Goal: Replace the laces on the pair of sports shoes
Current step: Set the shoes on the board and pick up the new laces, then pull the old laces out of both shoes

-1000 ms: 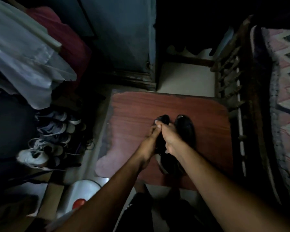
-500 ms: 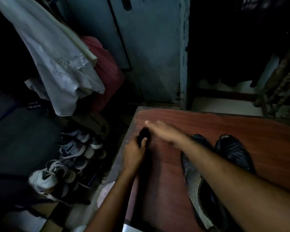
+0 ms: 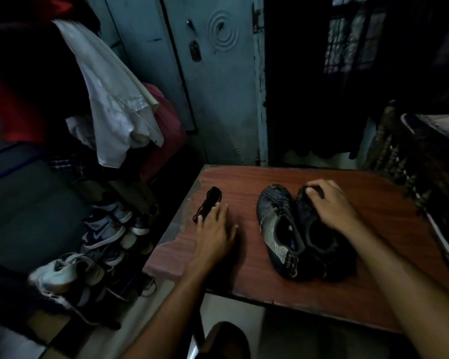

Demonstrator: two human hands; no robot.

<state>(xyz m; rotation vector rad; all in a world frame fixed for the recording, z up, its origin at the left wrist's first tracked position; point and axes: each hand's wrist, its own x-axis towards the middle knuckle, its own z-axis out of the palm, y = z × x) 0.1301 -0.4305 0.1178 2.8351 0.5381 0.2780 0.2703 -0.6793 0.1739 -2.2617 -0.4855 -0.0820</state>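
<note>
The soft, floppy lace bundle [image 3: 210,203] lies near the table's [image 3: 347,286] left edge, the flat left hand [image 3: 215,229] just touching it. The right hand [image 3: 331,203] seems to curl over the right shoe's [image 3: 319,234] toe; the firm heel looks better to hold.

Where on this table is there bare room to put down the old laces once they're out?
Bare wood shows on the table in front of the shoes, along the far edge behind them, and between the left hand and the left shoe. The left edge is crowded by the lace bundle.

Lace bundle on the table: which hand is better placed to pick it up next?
Left. The left hand lies flat on the table, fingertips right by the lace bundle. The right hand is curled over the toe of the right-side shoe.
</note>
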